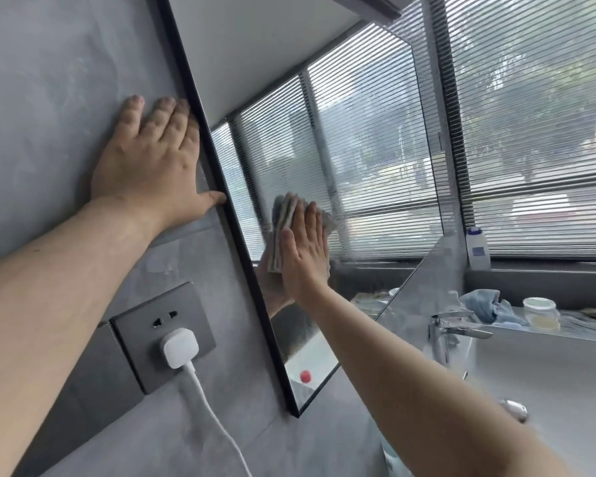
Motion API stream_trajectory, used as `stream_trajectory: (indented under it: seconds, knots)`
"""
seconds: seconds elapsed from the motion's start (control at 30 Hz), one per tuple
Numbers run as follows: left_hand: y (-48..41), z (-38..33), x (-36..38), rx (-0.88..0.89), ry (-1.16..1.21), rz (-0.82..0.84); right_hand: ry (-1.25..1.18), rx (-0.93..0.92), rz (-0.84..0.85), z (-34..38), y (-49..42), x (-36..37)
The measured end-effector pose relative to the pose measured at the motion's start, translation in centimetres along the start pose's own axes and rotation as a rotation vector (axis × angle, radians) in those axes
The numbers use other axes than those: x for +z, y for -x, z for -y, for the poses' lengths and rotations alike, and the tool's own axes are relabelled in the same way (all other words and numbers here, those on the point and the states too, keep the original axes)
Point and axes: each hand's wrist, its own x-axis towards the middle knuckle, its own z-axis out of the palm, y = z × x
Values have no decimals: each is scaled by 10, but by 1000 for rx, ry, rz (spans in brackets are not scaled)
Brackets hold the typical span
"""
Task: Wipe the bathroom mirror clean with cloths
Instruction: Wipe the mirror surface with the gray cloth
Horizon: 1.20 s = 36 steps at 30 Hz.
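The mirror (358,149) is hanging on the grey wall (49,80), tilted in this view, its black frame (200,108) running from 12 o'clock down toward 6 o'clock. A folded pale cloth (284,215) is lying flat against the glass, just inside the frame's left edge, near the middle of the picture. The right hand (305,256) is pressing it there with straight fingers held together, and the cloth's top is sticking out past the fingertips toward 11 o'clock. The glass is reflecting that hand and slatted blinds.

At 9 o'clock from the cloth, the left hand (148,166) is resting flat on the wall, fingers slightly spread, its thumb touching the frame.

At 7 o'clock from the cloth, a grey socket (138,321) is sitting on the wall with a white plug (179,347) pushed in, and a white cable (214,418) is trailing toward 5 o'clock.

At 4 o'clock from the cloth, a chrome faucet (455,328) is standing at the rim of the sink (547,373). Behind it, a crumpled blue cloth (486,304) and 1 lidded jar (541,311) are sitting on the surface. At 3 o'clock, a white bottle (478,249) is standing on the sill under the window blinds (530,132).
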Motion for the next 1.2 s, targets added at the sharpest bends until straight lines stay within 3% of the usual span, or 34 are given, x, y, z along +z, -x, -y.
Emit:
stream_trajectory:
  seconds: [0.27, 0.43, 0.53, 0.73, 0.9, 1.03, 1.2]
  knots:
    - [0, 1, -2, -2, 42, 3, -139, 414, -9, -102, 112, 30]
    - [1, 0, -2, -8, 14, 11, -121, 556, -88, -102, 85, 34]
    - [0, 0, -3, -10, 11, 7, -125, 515, -105, -66, 38, 17]
    - [2, 0, -5, -16, 33, 16, -60, 167, -67, 35, -43, -13]
    - [1, 2, -4, -24, 60, 10, -109, 72, -139, 38, -66, -15]
    - [-2, 2, -1, -21, 60, -4, -105, 194, -52, -19, -82, -20]
    - [-2, 0, 2, -12, 43, -23, -150, 557, -43, -109, -35, -9]
